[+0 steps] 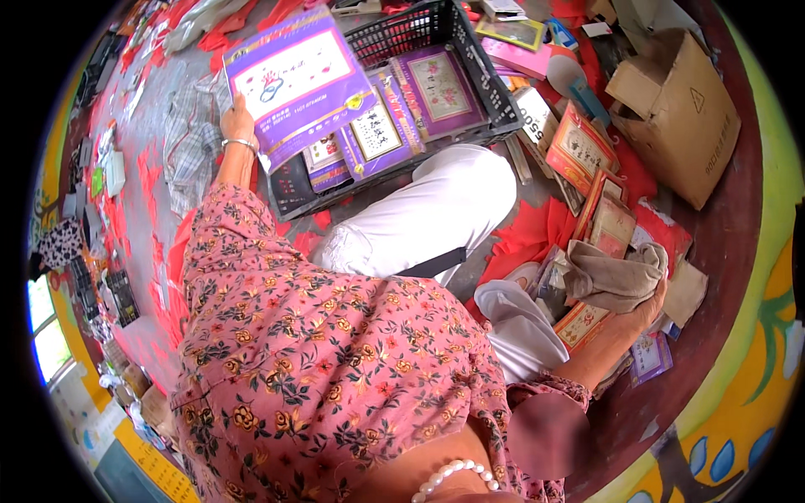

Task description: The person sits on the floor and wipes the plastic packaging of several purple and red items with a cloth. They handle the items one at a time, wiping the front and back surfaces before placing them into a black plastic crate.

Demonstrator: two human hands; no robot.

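At the upper left, my left hand (239, 121) grips the lower left edge of a flat purple box (298, 71) with a white label. It holds the box tilted over the left side of a black plastic crate (490, 71). Inside the crate lie other purple boxes (440, 92), partly covered by the held one. On the right, my right hand (644, 312) is closed on a grey-brown cloth (616, 277), which hides most of its fingers. The cloth is above a pile of worn boxes, among them a red and gold box (579, 327).
An open brown cardboard box (692, 117) leans at the right near the painted wall (771, 335). A red box (580, 147) and red paper scraps (528, 239) lie beside my white-trousered leg (428, 205). A grey checked cloth (193, 138) is on the floor at left.
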